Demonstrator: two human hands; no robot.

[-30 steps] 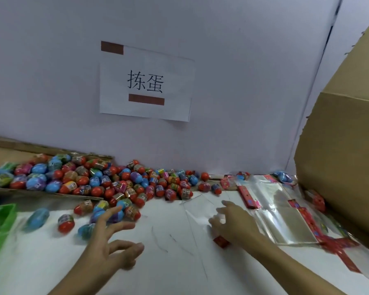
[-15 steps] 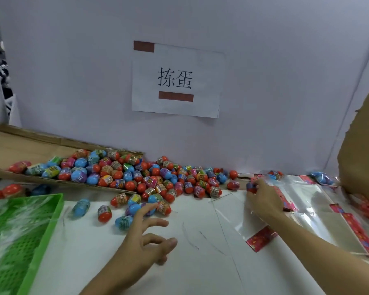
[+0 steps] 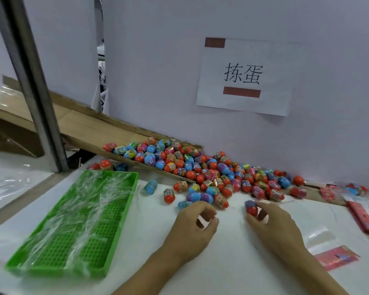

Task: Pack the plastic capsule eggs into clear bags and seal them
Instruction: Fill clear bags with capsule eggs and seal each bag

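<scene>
The right hand [image 3: 273,224] is pinching a red and purple egg [image 3: 251,208] between thumb and fingertips, holding it just above the white bench [image 3: 149,262] at the near edge of the egg pile [image 3: 217,177]. The left hand [image 3: 193,228] is hovering beside it with its fingers loosely curled and gripping nothing, its fingertips sitting just short of a blue egg [image 3: 184,204] at the front of the pile. The pile itself is spreading along the foot of the pale wall, partly lying on a sloping cardboard flap [image 3: 90,133] and partly spilling onto the bench, with a few loose eggs lying apart toward the left. A green tray [image 3: 115,237], perforated and covered in crinkled clear film, is lying flat on the bench to the left of both hands. A clear bag [image 3: 320,239] with a red header strip is lying flat on the bench to the right of the right hand, and more red-edged bags [image 3: 362,218] are lying further right, blurred. A paper sign [image 3: 245,75] with two characters is hanging taped to the wall above the pile.
</scene>
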